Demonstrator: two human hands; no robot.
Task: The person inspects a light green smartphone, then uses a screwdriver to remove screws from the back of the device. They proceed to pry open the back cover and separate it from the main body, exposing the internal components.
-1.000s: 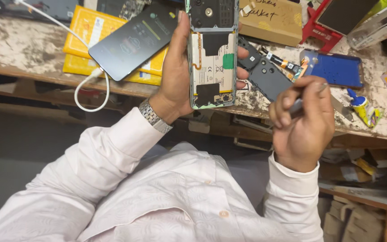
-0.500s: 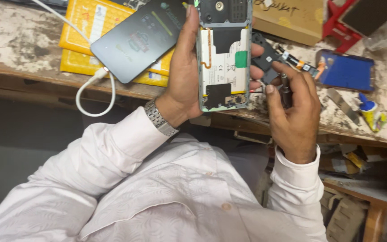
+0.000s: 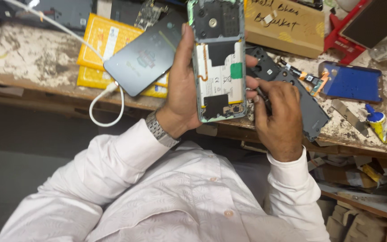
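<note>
My left hand [image 3: 182, 89] grips an opened phone [image 3: 218, 58] upright by its left edge, back cover off, with the white battery and dark boards showing. My right hand [image 3: 281, 116] is closed around a thin dark tool [image 3: 261, 96] whose tip meets the phone's right edge near the lower half. The dark grey back cover [image 3: 307, 110] lies on the bench just behind my right hand. A metal watch [image 3: 160, 130] sits on my left wrist.
On the worn bench [image 3: 19, 62] lie a dark phone [image 3: 142, 56] with a white cable [image 3: 106, 105], yellow packets [image 3: 97, 42], a cardboard box [image 3: 281, 24], a blue phone cover [image 3: 350, 83], a metal blade [image 3: 348, 116] and a small glue tube [image 3: 379, 123].
My right hand has moved left from beside the bench edge up to the phone's right side with the tool. The opened phone stays held in my left hand.
</note>
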